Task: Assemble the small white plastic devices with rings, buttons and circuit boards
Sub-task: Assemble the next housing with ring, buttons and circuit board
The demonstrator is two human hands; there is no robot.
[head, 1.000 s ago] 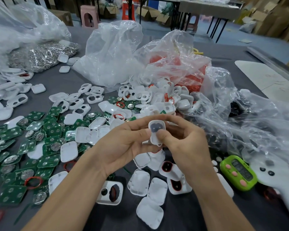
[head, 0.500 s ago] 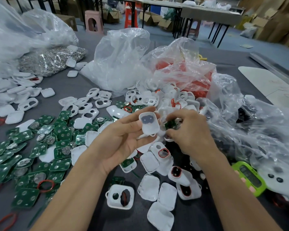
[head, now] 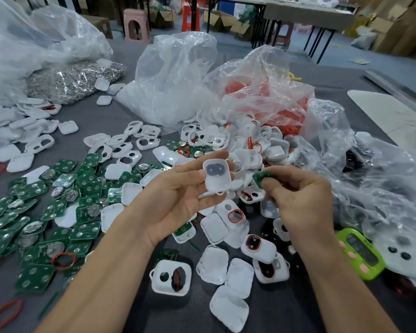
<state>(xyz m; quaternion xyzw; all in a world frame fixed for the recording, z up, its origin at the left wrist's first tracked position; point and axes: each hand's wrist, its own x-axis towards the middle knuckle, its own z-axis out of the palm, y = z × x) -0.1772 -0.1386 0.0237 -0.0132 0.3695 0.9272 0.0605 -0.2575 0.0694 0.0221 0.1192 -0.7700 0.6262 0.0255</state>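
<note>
My left hand (head: 175, 195) holds a small white plastic shell (head: 217, 175) upright between thumb and fingers; a dark button shape shows through its face. To its right, my right hand (head: 300, 200) pinches a green circuit board (head: 262, 177) at the fingertips, a short gap from the shell. Below the hands lie white shell halves (head: 214, 264), some fitted with red rings (head: 235, 216). Loose green circuit boards (head: 46, 212) cover the table's left side.
Clear plastic bags stand behind: one of white parts (head: 175, 85), one of red rings (head: 271, 102), one of metal clips (head: 75, 78). More crumpled plastic (head: 375, 179) lies right. A green timer (head: 360, 253) sits at lower right beside a white device (head: 404, 258). The table is grey (head: 298, 306).
My right hand left the shell, reached into the pile and came up pinching a green circuit board. My left hand kept the shell and turned its face toward me.
</note>
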